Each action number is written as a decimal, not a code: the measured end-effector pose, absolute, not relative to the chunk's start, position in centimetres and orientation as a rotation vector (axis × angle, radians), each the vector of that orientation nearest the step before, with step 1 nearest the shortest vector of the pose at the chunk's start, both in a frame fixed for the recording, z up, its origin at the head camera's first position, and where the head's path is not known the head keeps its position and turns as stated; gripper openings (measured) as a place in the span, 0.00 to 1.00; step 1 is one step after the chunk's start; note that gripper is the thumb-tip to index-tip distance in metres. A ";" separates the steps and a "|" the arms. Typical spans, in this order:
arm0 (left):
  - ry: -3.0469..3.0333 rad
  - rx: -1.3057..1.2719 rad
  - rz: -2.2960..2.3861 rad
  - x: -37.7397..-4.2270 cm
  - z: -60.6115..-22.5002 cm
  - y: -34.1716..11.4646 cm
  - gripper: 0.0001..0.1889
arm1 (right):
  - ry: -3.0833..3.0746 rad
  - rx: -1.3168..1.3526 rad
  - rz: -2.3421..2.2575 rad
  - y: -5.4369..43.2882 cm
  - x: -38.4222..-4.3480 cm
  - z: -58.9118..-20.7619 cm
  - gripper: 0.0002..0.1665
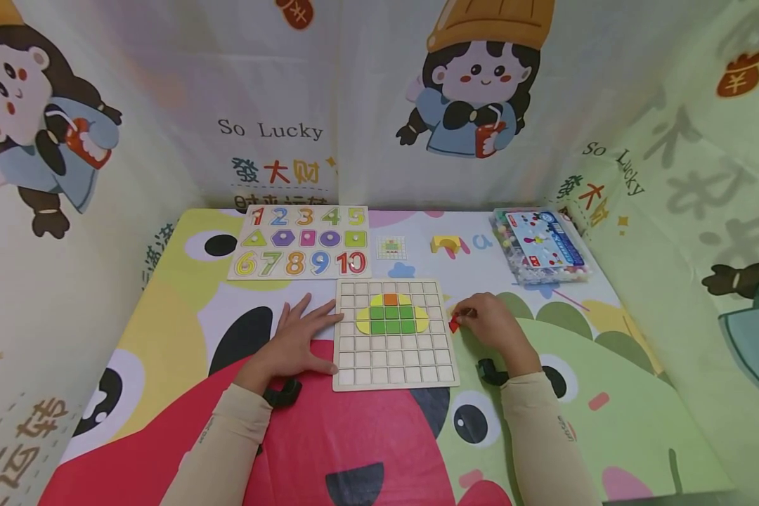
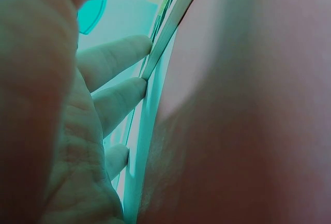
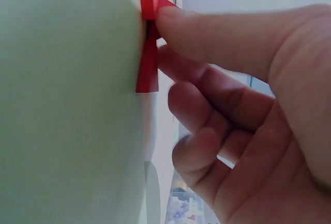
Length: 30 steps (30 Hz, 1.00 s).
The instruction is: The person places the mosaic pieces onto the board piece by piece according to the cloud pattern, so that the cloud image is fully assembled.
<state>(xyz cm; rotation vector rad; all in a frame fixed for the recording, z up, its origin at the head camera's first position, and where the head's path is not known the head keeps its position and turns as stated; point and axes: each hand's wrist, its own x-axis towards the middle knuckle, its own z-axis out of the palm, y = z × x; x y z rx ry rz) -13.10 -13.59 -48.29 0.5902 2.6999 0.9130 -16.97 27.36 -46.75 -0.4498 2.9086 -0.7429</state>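
Note:
A square wooden grid board lies on the table in front of me. Green square tiles fill part of its upper half, with yellow rounded pieces around them and an orange square on top. My left hand is spread flat on the left, its fingertips at the board's side edge. Just right of the board, my right hand pinches a small red block between thumb and fingers, low over the cloth. In the right wrist view, red faces show above and below the thumb tip.
Behind the board lie a number-and-shape puzzle, a small pattern card and a yellow arch-shaped block. A clear box of small colourful pieces stands at the back right. Printed curtains enclose the table.

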 end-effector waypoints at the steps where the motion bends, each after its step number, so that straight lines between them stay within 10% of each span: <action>1: 2.700 0.589 0.913 -13.1 -48.3 -13.6 0.54 | 2.896 -0.436 -0.759 27.4 -16.9 -46.7 0.04; 30: 2.703 0.602 0.910 -13.2 -48.6 -13.8 0.54 | 2.734 -0.776 -0.803 16.8 -13.5 -44.1 0.03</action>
